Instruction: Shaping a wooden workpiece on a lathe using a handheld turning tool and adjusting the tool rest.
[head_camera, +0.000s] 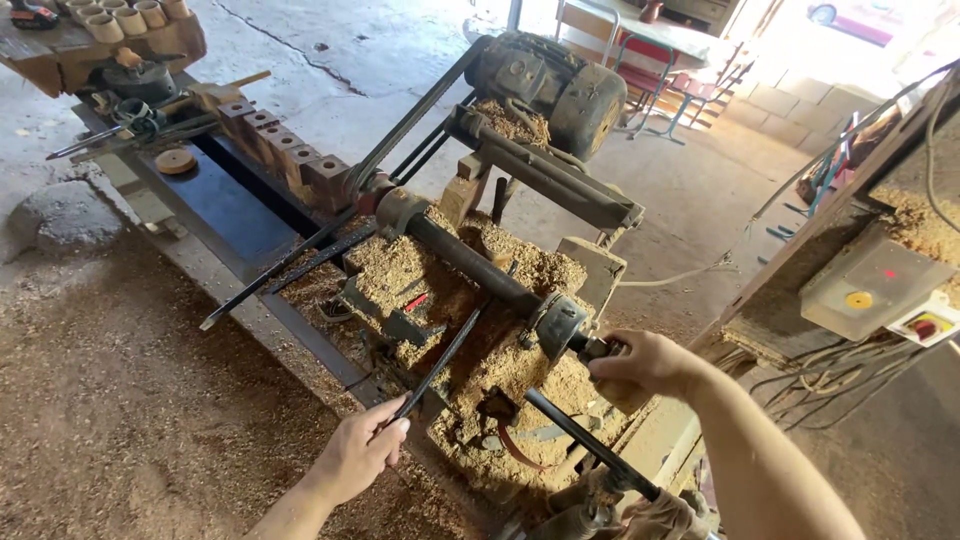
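While your left hand (352, 458) pinches the near end of the long dark steel turning chisel (438, 363), its fingers closed round the shank, your right hand (640, 367) is clenched on the metal tailstock handle (597, 348) at the near end of the dark cylindrical wooden workpiece (468, 262) mounted between the lathe centres. That chisel lies slanted across the sawdust-heaped lathe bed (480, 330), its tip close under the workpiece; held so far back with one hand, it could catch and kick out of your grip if the piece turns, which I cannot tell from here. If the tailstock is slack, the piece could wobble or jump off the centres. Your right forearm sits near the spindle, so a sleeve or skin could be grabbed. The drive belt (420, 115) from the grey electric motor (545, 85) runs unguarded, and loose steel rods (285, 265) beside it could roll into it
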